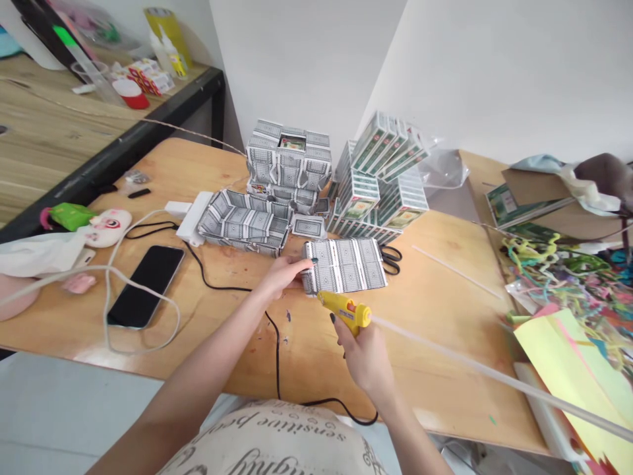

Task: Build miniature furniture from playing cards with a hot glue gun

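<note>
The left hand (283,277) holds a card panel (349,265), the right hand (366,361) grips a glue gun (345,310); one card tray (246,225) looks assembled (the panel seems unfinished)

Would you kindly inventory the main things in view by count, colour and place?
Table: one, brown, centre
Card piece: one, grey, middle
Glue gun: one, yellow, near card piece
Glue stick: one, translucent, behind glue gun
Card tray: one, grey, left of card piece
Card structure: one, grey, behind card tray
Card packs: many, green, right of card structure
Scissors: one, black, right of card piece
Phone: one, black, left side
Power strip: one, white, beside card tray
Cables: at least two, black and white, near phone
Scraps: many, multicoloured, far right
Side table: one, brown, upper left
Left hand: one, bare, holding card piece
Right hand: one, bare, gripping glue gun
</note>
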Demonstrator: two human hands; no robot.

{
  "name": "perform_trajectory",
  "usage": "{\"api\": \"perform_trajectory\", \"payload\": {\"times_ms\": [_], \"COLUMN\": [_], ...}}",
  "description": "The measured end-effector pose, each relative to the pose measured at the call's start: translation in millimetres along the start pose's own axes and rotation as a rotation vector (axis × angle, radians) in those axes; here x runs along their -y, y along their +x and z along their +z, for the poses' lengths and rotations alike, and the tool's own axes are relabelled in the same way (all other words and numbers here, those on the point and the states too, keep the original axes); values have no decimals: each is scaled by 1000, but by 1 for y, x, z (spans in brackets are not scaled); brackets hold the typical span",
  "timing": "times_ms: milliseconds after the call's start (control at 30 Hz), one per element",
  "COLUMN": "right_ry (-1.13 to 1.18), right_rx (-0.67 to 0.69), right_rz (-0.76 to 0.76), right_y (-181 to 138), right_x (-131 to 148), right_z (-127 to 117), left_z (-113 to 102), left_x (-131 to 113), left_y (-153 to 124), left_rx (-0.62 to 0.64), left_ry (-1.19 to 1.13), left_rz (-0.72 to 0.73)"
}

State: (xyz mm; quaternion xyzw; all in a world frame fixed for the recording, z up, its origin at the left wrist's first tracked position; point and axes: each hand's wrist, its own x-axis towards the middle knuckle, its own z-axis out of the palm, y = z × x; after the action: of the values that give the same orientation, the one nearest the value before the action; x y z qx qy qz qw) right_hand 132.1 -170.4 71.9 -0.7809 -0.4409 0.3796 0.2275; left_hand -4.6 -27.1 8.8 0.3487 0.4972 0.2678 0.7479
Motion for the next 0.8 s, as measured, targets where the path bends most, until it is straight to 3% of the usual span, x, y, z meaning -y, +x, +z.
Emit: {"api": "perform_trajectory", "payload": {"times_ms": [800], "right_ry": [-51], "right_rx": [33], "right_rz": [-15], "right_y": [-3], "right_x": [-2], "right_z": [-4], "left_z": [0], "left_x": [-2], "left_y": [0], "left_rx": [-5], "left_ry": [15], "left_rz": [-18]}}
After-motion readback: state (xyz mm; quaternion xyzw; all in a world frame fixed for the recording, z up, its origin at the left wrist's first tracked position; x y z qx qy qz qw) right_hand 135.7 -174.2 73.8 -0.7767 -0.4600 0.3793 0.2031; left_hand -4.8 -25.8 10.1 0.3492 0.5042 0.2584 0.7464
